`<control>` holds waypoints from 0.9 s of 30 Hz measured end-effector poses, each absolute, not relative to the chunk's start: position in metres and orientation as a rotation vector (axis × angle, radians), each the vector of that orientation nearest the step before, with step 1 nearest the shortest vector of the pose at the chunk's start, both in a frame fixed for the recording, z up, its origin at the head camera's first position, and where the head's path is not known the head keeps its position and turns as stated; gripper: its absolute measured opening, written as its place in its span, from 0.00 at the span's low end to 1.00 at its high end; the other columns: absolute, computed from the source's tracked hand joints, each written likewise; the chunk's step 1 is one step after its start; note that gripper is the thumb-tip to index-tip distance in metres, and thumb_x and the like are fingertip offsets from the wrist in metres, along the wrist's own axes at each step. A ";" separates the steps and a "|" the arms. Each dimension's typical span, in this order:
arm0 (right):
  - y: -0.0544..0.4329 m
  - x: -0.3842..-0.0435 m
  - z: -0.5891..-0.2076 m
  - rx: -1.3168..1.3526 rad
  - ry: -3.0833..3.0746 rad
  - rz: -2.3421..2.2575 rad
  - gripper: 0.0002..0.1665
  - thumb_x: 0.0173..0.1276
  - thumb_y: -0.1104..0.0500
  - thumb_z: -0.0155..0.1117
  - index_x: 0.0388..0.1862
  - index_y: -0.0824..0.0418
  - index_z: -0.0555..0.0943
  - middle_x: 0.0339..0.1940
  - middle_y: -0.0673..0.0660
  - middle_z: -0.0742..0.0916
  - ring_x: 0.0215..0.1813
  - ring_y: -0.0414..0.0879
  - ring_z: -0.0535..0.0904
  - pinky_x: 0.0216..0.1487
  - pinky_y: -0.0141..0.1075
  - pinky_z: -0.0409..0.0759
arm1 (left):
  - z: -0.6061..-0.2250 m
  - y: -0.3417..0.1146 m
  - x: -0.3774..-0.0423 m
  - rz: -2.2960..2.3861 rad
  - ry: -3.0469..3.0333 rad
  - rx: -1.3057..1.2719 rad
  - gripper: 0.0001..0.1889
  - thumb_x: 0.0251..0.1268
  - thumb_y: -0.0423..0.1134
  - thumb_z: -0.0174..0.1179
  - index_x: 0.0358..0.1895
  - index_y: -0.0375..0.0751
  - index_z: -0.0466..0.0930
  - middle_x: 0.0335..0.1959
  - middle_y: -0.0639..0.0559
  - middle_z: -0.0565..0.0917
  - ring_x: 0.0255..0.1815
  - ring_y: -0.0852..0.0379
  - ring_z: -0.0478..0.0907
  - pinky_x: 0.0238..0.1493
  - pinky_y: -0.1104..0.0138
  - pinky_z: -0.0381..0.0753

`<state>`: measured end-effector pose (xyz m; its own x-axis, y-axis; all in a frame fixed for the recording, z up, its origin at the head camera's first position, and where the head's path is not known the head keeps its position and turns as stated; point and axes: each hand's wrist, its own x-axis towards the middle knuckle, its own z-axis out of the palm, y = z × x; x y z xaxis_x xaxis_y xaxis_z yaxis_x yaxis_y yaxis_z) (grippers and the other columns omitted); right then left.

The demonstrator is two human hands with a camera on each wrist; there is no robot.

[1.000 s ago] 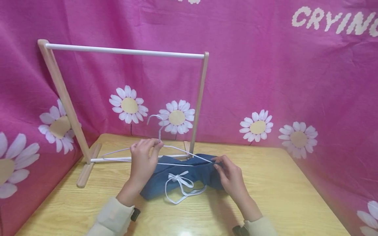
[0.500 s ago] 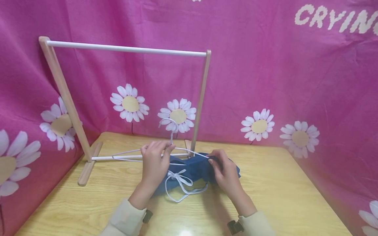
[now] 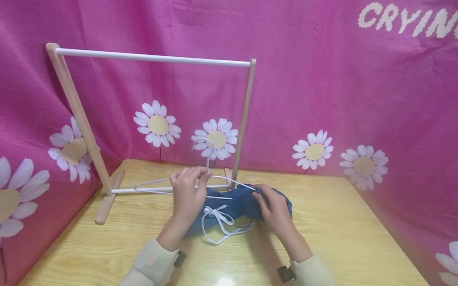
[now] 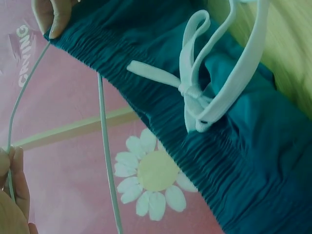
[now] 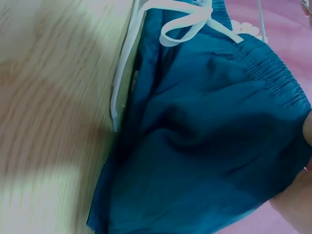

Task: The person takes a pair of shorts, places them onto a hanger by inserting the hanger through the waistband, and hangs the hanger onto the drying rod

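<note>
In the head view my left hand (image 3: 187,190) pinches a white wire hanger (image 3: 207,163) at its neck, below the upward hook. Blue shorts (image 3: 243,204) with a gathered elastic waistband and a tied white drawstring (image 3: 216,214) lie bunched over the table. My right hand (image 3: 275,204) grips the waistband at its right side, where the hanger's right end goes inside. From the left wrist, two stretches of hanger wire (image 4: 105,126) run into the waistband opening. The right wrist view shows the shorts (image 5: 204,126) spread from my right fingers. The hanger's right tip is hidden by cloth.
Behind the hands stands a rack with wooden posts (image 3: 244,119) and a white top rod (image 3: 154,57). Its lower white rod (image 3: 125,191) passes behind the hanger. A pink daisy-print curtain (image 3: 297,87) encloses the wooden table (image 3: 332,230) at the back and sides.
My left hand and the hanger have moved to the right, so the hanger's right end sits deeper in the waistband. My right hand has shifted slightly, still gripping the shorts.
</note>
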<state>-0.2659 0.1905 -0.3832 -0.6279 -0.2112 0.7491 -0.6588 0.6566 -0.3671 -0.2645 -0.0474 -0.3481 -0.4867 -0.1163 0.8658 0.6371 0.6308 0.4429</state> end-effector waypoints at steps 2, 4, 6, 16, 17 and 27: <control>0.190 -0.266 -0.382 0.658 -2.204 0.842 0.10 0.67 0.69 0.68 0.47 0.63 0.84 0.37 0.58 0.90 0.40 0.50 0.87 0.41 0.48 0.84 | -0.350 -0.045 -0.265 -0.963 -1.878 -0.413 0.05 0.63 0.35 0.69 0.35 0.35 0.86 0.29 0.46 0.88 0.36 0.47 0.83 0.51 0.44 0.64; 0.190 -0.265 -0.381 0.646 -2.231 0.841 0.09 0.67 0.68 0.69 0.46 0.63 0.84 0.37 0.58 0.90 0.39 0.50 0.87 0.41 0.49 0.84 | -0.352 -0.043 -0.266 -0.960 -1.873 -0.420 0.05 0.63 0.35 0.70 0.35 0.36 0.86 0.29 0.47 0.88 0.36 0.47 0.83 0.50 0.45 0.64; 0.190 -0.265 -0.381 0.644 -2.247 0.839 0.09 0.67 0.68 0.69 0.45 0.63 0.84 0.36 0.58 0.90 0.38 0.51 0.87 0.41 0.49 0.84 | -0.352 -0.042 -0.265 -0.959 -1.861 -0.431 0.04 0.62 0.35 0.70 0.34 0.37 0.86 0.30 0.48 0.88 0.36 0.48 0.83 0.49 0.45 0.65; 0.187 -0.266 -0.383 0.624 -2.221 0.831 0.09 0.65 0.68 0.70 0.44 0.61 0.85 0.27 0.52 0.86 0.28 0.41 0.76 0.33 0.41 0.78 | -0.355 -0.038 -0.268 -0.952 -1.809 -0.428 0.05 0.59 0.34 0.71 0.35 0.37 0.86 0.30 0.48 0.89 0.35 0.47 0.83 0.48 0.45 0.64; 0.187 -0.266 -0.383 0.620 -2.217 0.829 0.09 0.65 0.68 0.71 0.44 0.61 0.85 0.25 0.51 0.84 0.27 0.40 0.74 0.32 0.40 0.77 | -0.356 -0.038 -0.268 -0.955 -1.808 -0.429 0.05 0.60 0.34 0.71 0.35 0.37 0.87 0.30 0.48 0.89 0.35 0.47 0.84 0.48 0.45 0.64; 0.184 -0.266 -0.381 0.580 -2.176 0.835 0.08 0.65 0.69 0.70 0.43 0.62 0.85 0.20 0.50 0.82 0.25 0.39 0.72 0.37 0.46 0.76 | -0.354 -0.034 -0.268 -1.020 -1.825 -0.427 0.06 0.64 0.38 0.70 0.36 0.37 0.88 0.32 0.47 0.90 0.38 0.47 0.83 0.53 0.44 0.66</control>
<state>-0.2655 0.1837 -0.3813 -0.6369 -0.1461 0.7570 -0.6149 0.6885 -0.3844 -0.2677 -0.0336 -0.3539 -0.4724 -0.1420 0.8699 0.6666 0.5881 0.4580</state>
